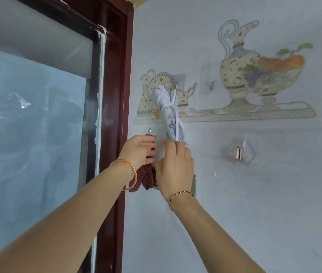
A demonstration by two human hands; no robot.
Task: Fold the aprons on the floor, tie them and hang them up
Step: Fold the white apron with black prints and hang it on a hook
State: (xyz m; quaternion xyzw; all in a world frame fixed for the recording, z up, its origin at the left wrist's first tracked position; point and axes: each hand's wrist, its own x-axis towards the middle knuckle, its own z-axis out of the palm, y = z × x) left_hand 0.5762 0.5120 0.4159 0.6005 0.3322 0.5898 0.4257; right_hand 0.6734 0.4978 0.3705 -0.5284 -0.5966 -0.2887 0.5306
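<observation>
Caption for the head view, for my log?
Left hand holds a dark red apron, right hand beside it, below a rolled white apron hanging on the wall.

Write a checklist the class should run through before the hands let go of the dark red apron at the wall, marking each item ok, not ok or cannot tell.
1. White apron hangs rolled and tied from its own hook: ok.
2. Left hand grips the red apron: ok.
3. Right hand has a hold on the red apron: cannot tell, its fingertips are hidden.
4. Red apron's tie is looped over the small hook: cannot tell, the hands cover it.
5. Upper spare hook and lower spare hook are free: ok.
</observation>
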